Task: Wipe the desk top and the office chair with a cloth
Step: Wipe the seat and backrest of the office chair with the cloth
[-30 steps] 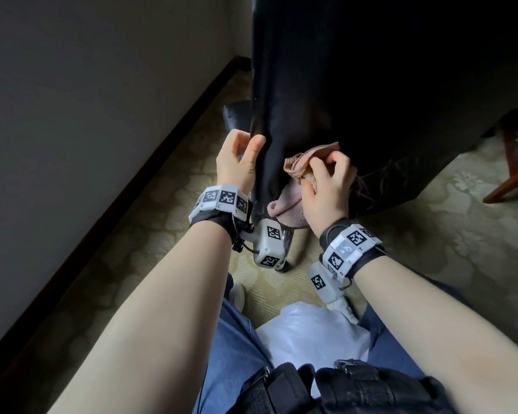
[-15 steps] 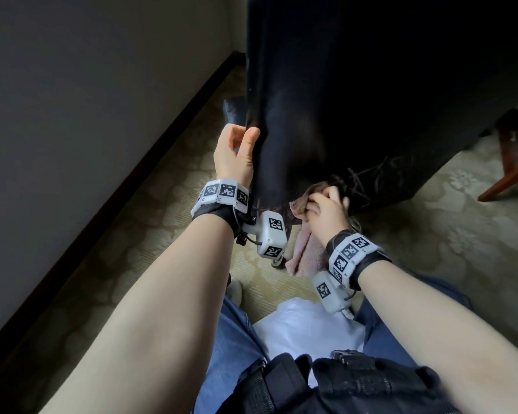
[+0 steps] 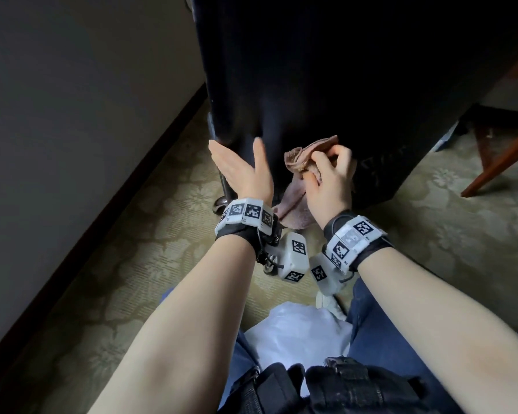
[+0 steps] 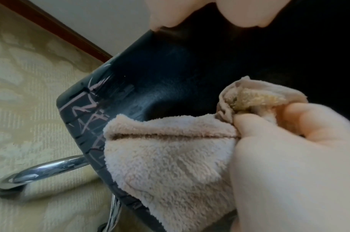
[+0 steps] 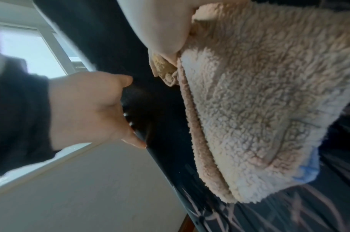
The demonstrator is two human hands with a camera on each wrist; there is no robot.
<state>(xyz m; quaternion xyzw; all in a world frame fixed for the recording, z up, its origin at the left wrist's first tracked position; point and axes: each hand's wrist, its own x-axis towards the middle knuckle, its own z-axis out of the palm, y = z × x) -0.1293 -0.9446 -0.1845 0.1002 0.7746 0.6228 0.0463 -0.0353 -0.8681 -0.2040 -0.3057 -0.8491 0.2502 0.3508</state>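
The black office chair [image 3: 341, 85] stands in front of me with its back toward me; its lower edge is scuffed with pale scratches [image 4: 86, 113]. My right hand [image 3: 329, 174] grips a bunched pink terry cloth [image 3: 293, 204] and holds it against the lower chair back. The cloth [image 4: 166, 157] hangs below the fingers and fills most of the right wrist view [image 5: 259, 109]. My left hand [image 3: 240, 162] is open with straight fingers at the chair's left edge. There its thumb and fingertips [image 5: 136, 142] touch the edge [image 5: 160, 109] without curling round it.
A grey wall [image 3: 72, 115] with dark skirting [image 3: 102, 216] runs close on the left. Patterned carpet [image 3: 431, 234] covers the floor. A chrome base leg [image 4: 41, 172] curves out under the chair. A wooden furniture leg [image 3: 497, 165] slants at the right.
My left hand has let go of the chair's left edge and spread open. My right hand took the cloth down the chair back, then back up a little.
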